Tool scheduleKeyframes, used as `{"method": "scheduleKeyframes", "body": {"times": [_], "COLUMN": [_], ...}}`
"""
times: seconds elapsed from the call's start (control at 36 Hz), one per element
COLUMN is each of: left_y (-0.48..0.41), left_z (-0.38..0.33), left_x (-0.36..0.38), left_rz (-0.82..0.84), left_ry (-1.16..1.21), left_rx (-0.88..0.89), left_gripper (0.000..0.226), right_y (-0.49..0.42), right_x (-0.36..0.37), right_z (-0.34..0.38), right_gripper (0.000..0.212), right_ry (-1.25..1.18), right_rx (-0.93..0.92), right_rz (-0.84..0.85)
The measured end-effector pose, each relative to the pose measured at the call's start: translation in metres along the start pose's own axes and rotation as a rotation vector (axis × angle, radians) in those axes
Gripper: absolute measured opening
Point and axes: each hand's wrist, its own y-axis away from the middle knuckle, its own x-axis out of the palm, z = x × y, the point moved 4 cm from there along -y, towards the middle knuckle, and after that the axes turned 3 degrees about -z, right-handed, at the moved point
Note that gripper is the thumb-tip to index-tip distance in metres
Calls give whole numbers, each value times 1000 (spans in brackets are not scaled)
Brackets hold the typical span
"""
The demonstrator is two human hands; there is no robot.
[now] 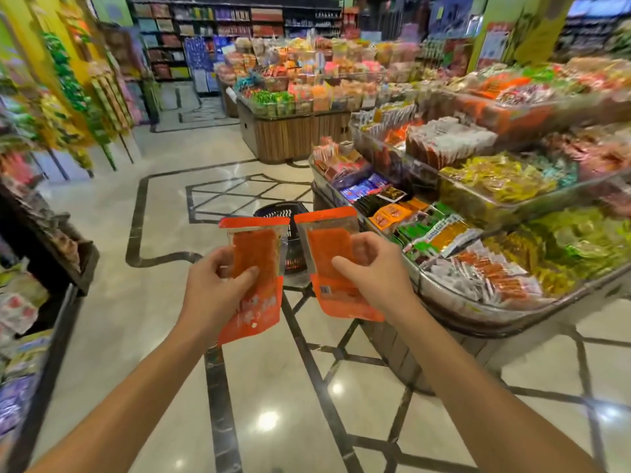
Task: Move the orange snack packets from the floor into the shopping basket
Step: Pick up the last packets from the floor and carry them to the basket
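I hold two orange snack packets up in front of me. My left hand (218,285) grips one orange packet (254,254) upright, thumb across its front. My right hand (370,271) grips the other orange packet (329,244), which tilts slightly left. Both have a clear window showing orange contents. A dark shopping basket (281,209) stands on the floor beyond the packets, mostly hidden behind them. Both packets are well above the floor, nearer to me than the basket.
A tiered snack display (478,233) full of packets runs along my right, its wooden base close to my right arm. Shelves with goods (37,254) line the left. Another wooden display island (293,131) stands farther back. Glossy tiled floor (164,233) lies between them.
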Motion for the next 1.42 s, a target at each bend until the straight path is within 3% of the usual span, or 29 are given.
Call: {"method": "scheduleKeyframes", "body": {"times": [0.31, 0.56, 0.86, 1.19, 1.42], "left_y": [-178, -324, -487, -640, -768], "left_z": [19, 26, 36, 43, 86], "left_x": [59, 118, 231, 296, 304], "left_rz": [-36, -28, -74, -219, -235], "left_ry": [94, 83, 58, 86, 94], "left_rx": [-34, -38, -107, -224, -285], "left_gripper": [31, 27, 20, 39, 56], "right_y": [-182, -332, -541, -725, -837], "right_x": [61, 98, 124, 176, 245], "right_z": [-51, -87, -179, -221, -244], "right_gripper": [24, 22, 27, 23, 22], "right_ry": [89, 24, -67, -109, -108], "right_rx": [-14, -34, -25, -52, -5], "right_rz": [39, 83, 141, 255, 311]}}
